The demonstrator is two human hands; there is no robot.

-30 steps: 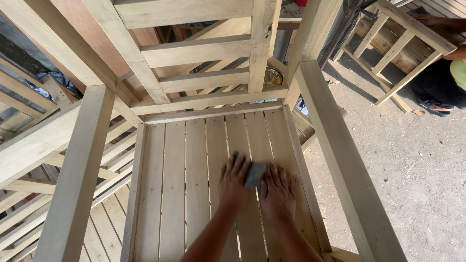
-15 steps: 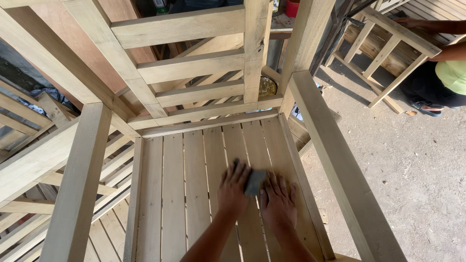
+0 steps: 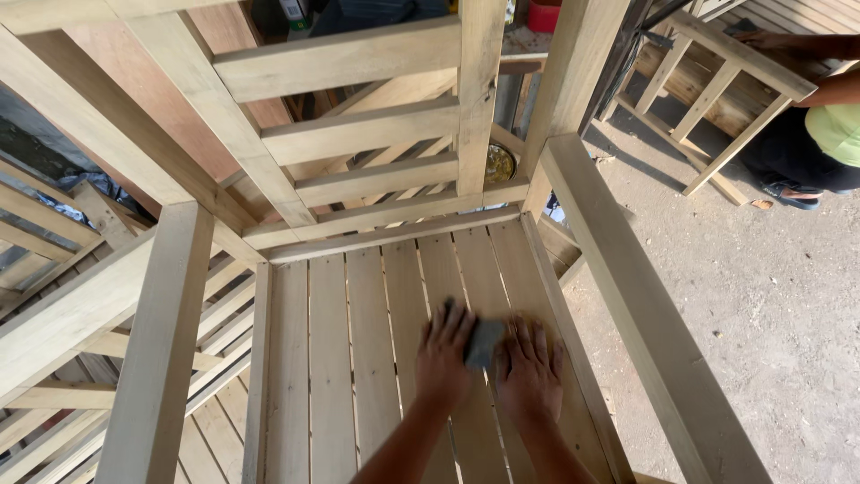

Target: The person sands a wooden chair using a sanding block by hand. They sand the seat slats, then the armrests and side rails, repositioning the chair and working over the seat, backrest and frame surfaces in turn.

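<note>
An unfinished wooden chair fills the view, with a slatted seat [image 3: 358, 358] and a slatted backrest [image 3: 358, 134]. My left hand [image 3: 445, 354] and my right hand [image 3: 530, 367] lie flat side by side on the seat's right half. Between them they press a small grey sanding pad [image 3: 485, 342] against the slats, each hand covering one edge of it. Both forearms come up from the bottom of the frame.
The chair's right armrest [image 3: 627, 296] and left armrest [image 3: 152, 341] flank the seat. More bare wooden frames stand at the left [image 3: 36, 233]. On the concrete floor [image 3: 770, 296] at the upper right, another person [image 3: 806, 134] works at a wooden frame [image 3: 717, 81].
Both hands and the pad have slid slightly back and forth on the slats, ending a little nearer me. The camera has shifted slightly.
</note>
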